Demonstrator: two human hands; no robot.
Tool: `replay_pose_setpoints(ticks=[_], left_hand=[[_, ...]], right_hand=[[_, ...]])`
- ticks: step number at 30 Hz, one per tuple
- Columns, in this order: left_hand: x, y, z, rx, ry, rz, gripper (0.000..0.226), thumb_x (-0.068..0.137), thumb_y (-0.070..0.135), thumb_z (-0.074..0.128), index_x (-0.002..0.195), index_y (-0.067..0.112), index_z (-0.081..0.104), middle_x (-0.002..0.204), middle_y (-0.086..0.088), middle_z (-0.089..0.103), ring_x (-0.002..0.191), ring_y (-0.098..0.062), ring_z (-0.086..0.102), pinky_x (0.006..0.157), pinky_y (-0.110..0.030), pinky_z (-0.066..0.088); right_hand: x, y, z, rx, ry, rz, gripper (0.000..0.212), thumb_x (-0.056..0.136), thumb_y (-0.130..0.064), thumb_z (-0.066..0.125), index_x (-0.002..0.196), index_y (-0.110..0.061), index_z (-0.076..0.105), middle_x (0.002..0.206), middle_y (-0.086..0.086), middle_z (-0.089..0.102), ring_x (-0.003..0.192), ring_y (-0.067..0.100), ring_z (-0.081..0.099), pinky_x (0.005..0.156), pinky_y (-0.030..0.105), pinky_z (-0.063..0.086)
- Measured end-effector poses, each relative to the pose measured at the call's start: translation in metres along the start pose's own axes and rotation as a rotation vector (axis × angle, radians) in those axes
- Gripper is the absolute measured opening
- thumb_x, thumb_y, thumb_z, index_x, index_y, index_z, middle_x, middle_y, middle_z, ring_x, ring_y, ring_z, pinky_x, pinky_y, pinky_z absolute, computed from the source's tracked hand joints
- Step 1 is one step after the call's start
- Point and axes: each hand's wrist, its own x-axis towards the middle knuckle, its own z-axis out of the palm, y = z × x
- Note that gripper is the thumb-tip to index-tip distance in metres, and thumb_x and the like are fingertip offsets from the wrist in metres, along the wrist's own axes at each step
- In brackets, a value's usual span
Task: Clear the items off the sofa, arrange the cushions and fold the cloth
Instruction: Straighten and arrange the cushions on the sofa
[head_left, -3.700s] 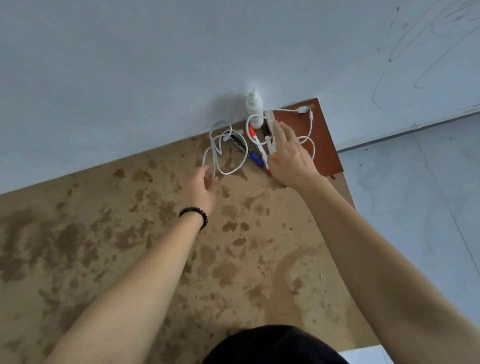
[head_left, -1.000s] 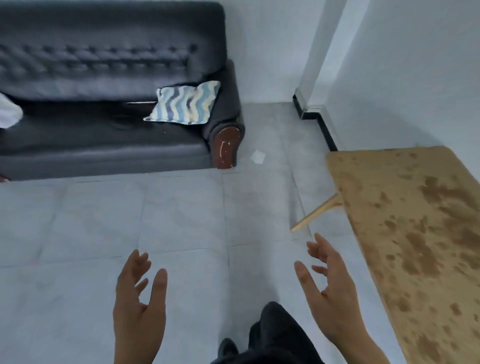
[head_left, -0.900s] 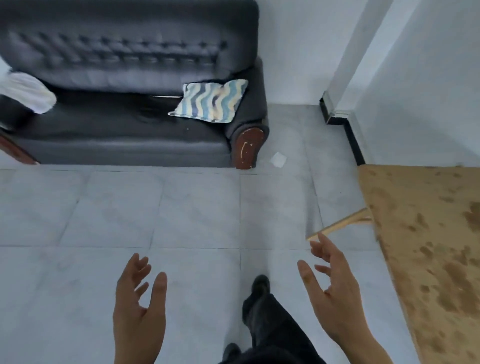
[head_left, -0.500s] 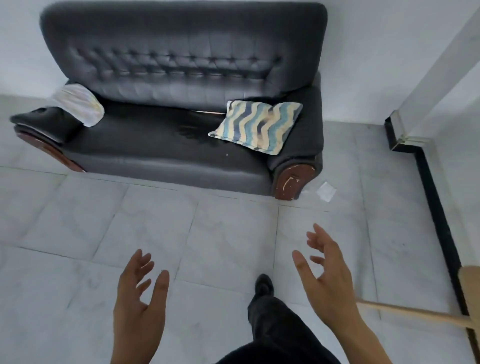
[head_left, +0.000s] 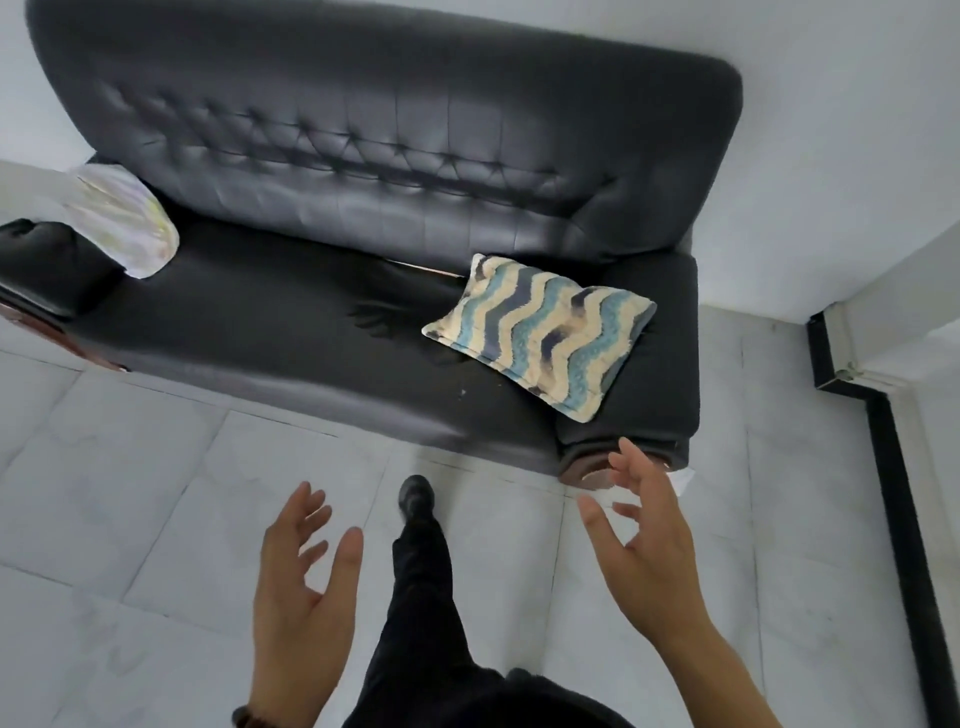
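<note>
Facing the sofa (head_left: 322, 332), left hand (head_left: 304, 587) and right hand (head_left: 641, 551) spread, holding nothing.

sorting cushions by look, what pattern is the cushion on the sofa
Wavy stripes in cream, teal and dark blue on the cushion, seen in the head view.

- Left hand (head_left: 304, 587) raised left of the dark-trousered leg (head_left: 423, 582), palm turned inward, fingers spread and relaxed, holding nothing.
- Right hand (head_left: 641, 551) right of that leg, reaching slightly farther forward, palm inward, fingers loosely spread, empty.
</note>
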Motion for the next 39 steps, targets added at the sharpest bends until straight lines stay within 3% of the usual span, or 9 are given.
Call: replay_pose_setpoints(ticks=[8,15,20,26,29,32,35,38,39], left_hand=[[0.227,0.024,0.075,0.056,-0.136,0.007,0.052,0.086,0.040,0.050,0.137,0.029,0.041,0.126,0.025,0.050,0.117,0.001,0.051,0.096,-0.030,0.047],[0.339,0.034,0.164,0.154,-0.259,0.030,0.044,0.089,0.037,0.049,0.133,0.032,0.041,0.127,0.010,0.053,0.117,-0.006,0.053,0.096,-0.030,0.046],[0.387,-0.021,0.268,0.161,-0.325,-0.012,0.044,0.093,0.040,0.045,0.135,0.028,0.042,0.129,0.008,0.051,0.121,-0.007,0.051,0.101,-0.036,0.046],[0.456,-0.140,0.415,0.316,-0.346,0.052,0.048,0.098,0.033,0.043,0.140,0.010,0.041,0.145,-0.006,0.034,0.134,-0.022,0.037,0.106,-0.045,0.041],[0.487,-0.189,0.481,0.373,-0.334,0.103,0.052,0.099,0.033,0.043,0.142,0.004,0.039,0.153,-0.018,0.022,0.142,-0.032,0.023,0.116,-0.032,0.026],[0.509,-0.227,0.528,0.536,-0.333,0.105,0.061,0.099,0.038,0.043,0.149,0.006,0.028,0.155,-0.017,0.025,0.144,-0.034,0.020,0.116,-0.051,0.019],[0.523,-0.247,0.544,0.741,-0.318,-0.024,0.064,0.097,0.049,0.044,0.147,0.011,0.031,0.129,-0.008,0.057,0.127,-0.029,0.044,0.110,-0.051,0.022],[0.535,-0.235,0.537,0.809,-0.358,0.017,0.037,0.100,0.040,0.044,0.118,0.012,0.058,0.098,-0.011,0.068,0.096,-0.032,0.058,0.079,-0.041,0.043],[0.538,-0.225,0.533,0.769,-0.350,0.002,0.031,0.101,0.037,0.044,0.109,0.011,0.059,0.090,-0.010,0.067,0.083,-0.030,0.058,0.063,-0.037,0.040]], right_hand=[[0.189,-0.049,0.048,-0.007,0.083,0.097,0.067,0.088,-0.026,0.070,0.137,-0.046,0.030,0.123,-0.039,0.038,0.115,-0.008,0.050,0.083,0.019,0.050],[0.297,-0.028,0.068,0.002,0.093,0.219,0.063,0.089,-0.025,0.069,0.143,-0.032,0.037,0.129,-0.020,0.041,0.116,-0.002,0.050,0.087,0.022,0.050],[0.372,0.052,0.108,-0.063,0.095,0.323,0.059,0.091,-0.032,0.064,0.144,-0.027,0.036,0.140,-0.010,0.037,0.125,0.008,0.047,0.096,0.038,0.051],[0.446,0.182,0.189,-0.377,0.058,0.406,0.080,0.090,-0.056,0.058,0.153,-0.027,0.020,0.162,0.014,0.000,0.149,0.035,0.000,0.117,0.058,0.013],[0.468,0.231,0.217,-0.473,0.002,0.464,0.091,0.089,-0.062,0.054,0.157,-0.028,0.005,0.161,0.017,-0.014,0.148,0.040,-0.013,0.116,0.060,0.002],[0.477,0.264,0.229,-0.641,-0.031,0.439,0.091,0.087,-0.060,0.056,0.157,-0.026,0.009,0.160,0.023,0.001,0.144,0.048,0.005,0.111,0.064,0.014],[0.485,0.277,0.222,-0.803,-0.054,0.372,0.077,0.085,-0.052,0.064,0.149,-0.027,0.030,0.140,0.023,0.036,0.120,0.045,0.038,0.090,0.058,0.037],[0.498,0.271,0.210,-0.767,-0.150,0.332,0.048,0.088,-0.035,0.067,0.129,-0.023,0.048,0.120,0.016,0.049,0.108,0.039,0.044,0.079,0.050,0.044],[0.503,0.266,0.207,-0.732,-0.184,0.315,0.039,0.088,-0.029,0.067,0.122,-0.020,0.051,0.118,0.016,0.052,0.109,0.039,0.044,0.080,0.049,0.044]])
